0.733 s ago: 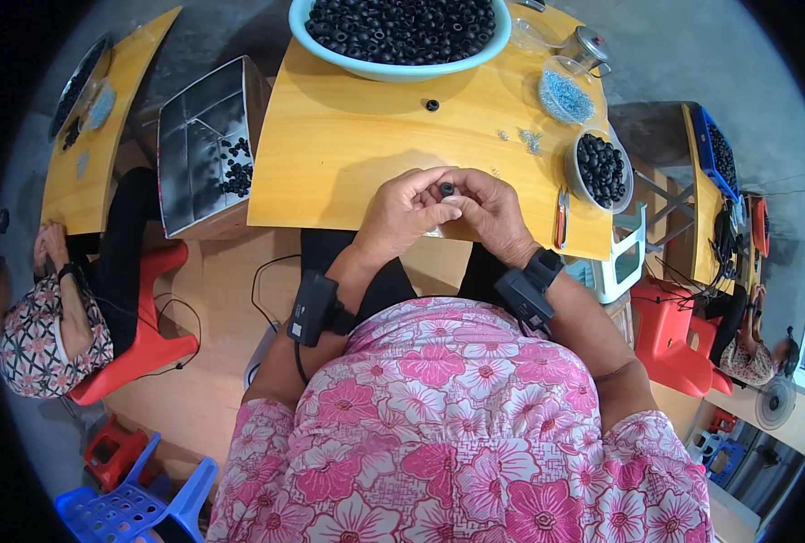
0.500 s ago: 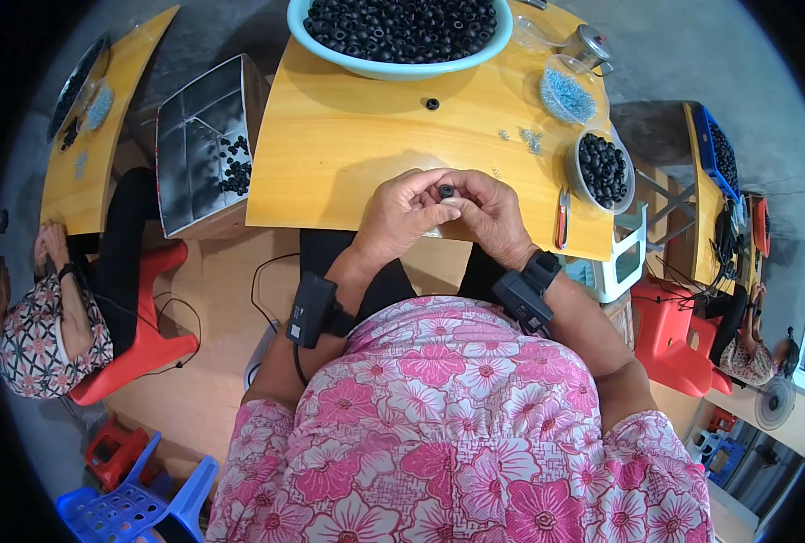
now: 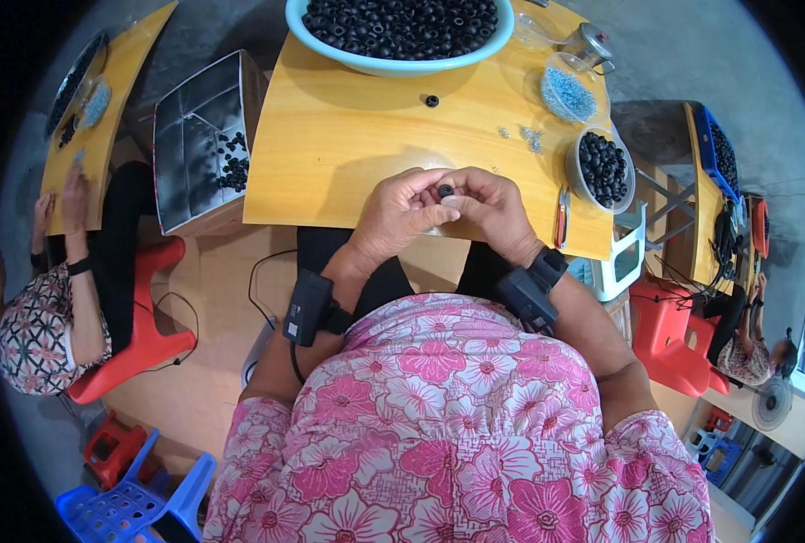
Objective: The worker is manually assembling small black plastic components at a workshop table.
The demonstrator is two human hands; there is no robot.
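Note:
Above the near edge of the yellow table, my hands meet around one small black ring-shaped part. My left hand pinches it from the left, thumb and fingers closed. From the other side my right hand closes its thumb and fingertips on the same part. Whether a smaller piece sits inside it is too small to tell. Farther up the table lies a single loose black part. To the right of my right hand rests a red-handled hand tool.
A turquoise basin of black parts stands at the far side. At right are a tub of small clear-blue pieces, a tub of black parts and a metal pot. A lined box stands left. Another person sits beyond it.
My hands and the black part stay almost in place. At the left, the other person's hand has reached farther over their table.

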